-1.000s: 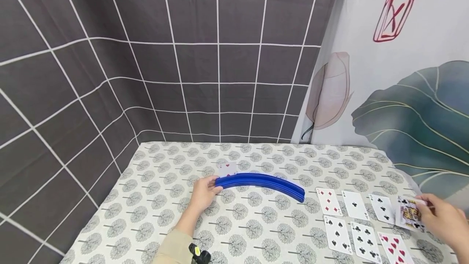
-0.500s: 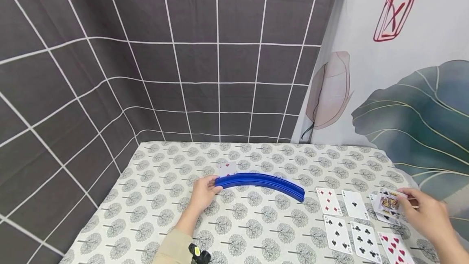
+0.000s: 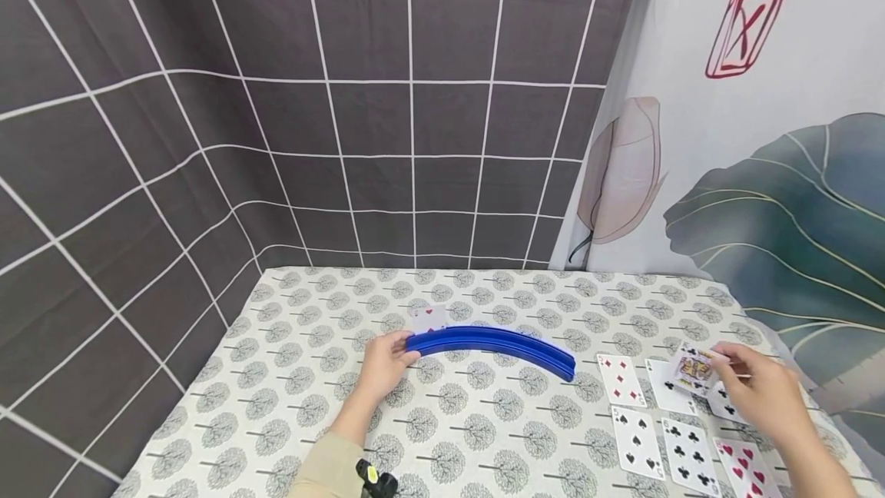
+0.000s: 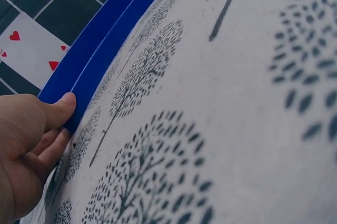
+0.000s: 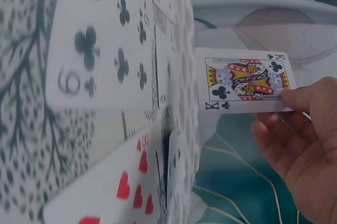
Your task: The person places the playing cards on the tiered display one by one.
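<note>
In the head view my left hand (image 3: 385, 365) holds the left end of a curved blue card holder (image 3: 494, 340), thumb on its near face. A heart card (image 3: 430, 317) stands upright at that end of the holder; the left wrist view shows the same card (image 4: 32, 48) above the blue rail. On the right, my right hand (image 3: 764, 390) pinches the king of clubs (image 3: 694, 370) by its edge, raised over the rows of face-up cards. The right wrist view shows the king (image 5: 247, 80) face on, between thumb and fingers. It partly covers a one-club card (image 3: 669, 396) from the head.
On the tree-print tablecloth (image 3: 498, 436) lie two rows of cards, including the five of diamonds (image 3: 621, 380), five of spades (image 3: 638, 442), six of clubs (image 3: 690, 456) and eight of hearts (image 3: 745, 467). A dark gridded cloth (image 3: 449, 121) hangs behind the table.
My right hand has carried the king of clubs leftward and slightly up, from the right end of the rows to over the upper row. My left hand and the holder have stayed still.
</note>
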Demonstrator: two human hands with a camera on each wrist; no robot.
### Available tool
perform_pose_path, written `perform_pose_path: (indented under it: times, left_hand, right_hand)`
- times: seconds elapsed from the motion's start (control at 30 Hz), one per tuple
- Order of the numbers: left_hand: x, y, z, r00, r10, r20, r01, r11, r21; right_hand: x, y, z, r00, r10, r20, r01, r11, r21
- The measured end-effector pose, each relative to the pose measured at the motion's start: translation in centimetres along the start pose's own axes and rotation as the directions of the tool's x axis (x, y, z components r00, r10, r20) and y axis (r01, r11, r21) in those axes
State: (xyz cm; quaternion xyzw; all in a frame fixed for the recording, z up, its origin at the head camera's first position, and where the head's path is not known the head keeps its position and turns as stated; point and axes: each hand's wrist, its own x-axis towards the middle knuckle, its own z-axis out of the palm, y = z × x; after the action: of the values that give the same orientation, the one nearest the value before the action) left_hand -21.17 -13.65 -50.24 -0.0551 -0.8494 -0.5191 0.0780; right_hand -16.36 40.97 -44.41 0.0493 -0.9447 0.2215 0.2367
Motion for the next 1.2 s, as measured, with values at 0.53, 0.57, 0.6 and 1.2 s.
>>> perform_pose_path:
  times: [0.53, 0.57, 0.6, 1.2]
  left_hand:
    - [0.0, -0.2, 0.1, 1.000, 0.012, -0.009, -0.012, 1.000, 0.003]
    - [0.0, -0.2, 0.0, 1.000, 0.013, -0.009, -0.013, 1.000, 0.004]
    - [0.0, -0.2, 0.0, 1.000, 0.014, -0.008, -0.014, 1.000, 0.002]
    - [-0.1, 0.1, 0.0, 1.000, -0.009, -0.003, 0.009, 1.000, -0.029]
  right_hand:
    - [0.6, -3.0, 1.8, 0.997, -0.072, 0.010, 0.071, 0.995, 0.069]
    - [0.6, -3.2, 1.8, 0.997, -0.073, 0.010, 0.072, 0.995, 0.072]
    - [0.7, -3.4, 1.9, 0.997, -0.074, 0.012, 0.073, 0.995, 0.074]
    - [1.7, -5.8, 3.2, 0.990, -0.138, -0.021, 0.140, 0.981, 0.134]
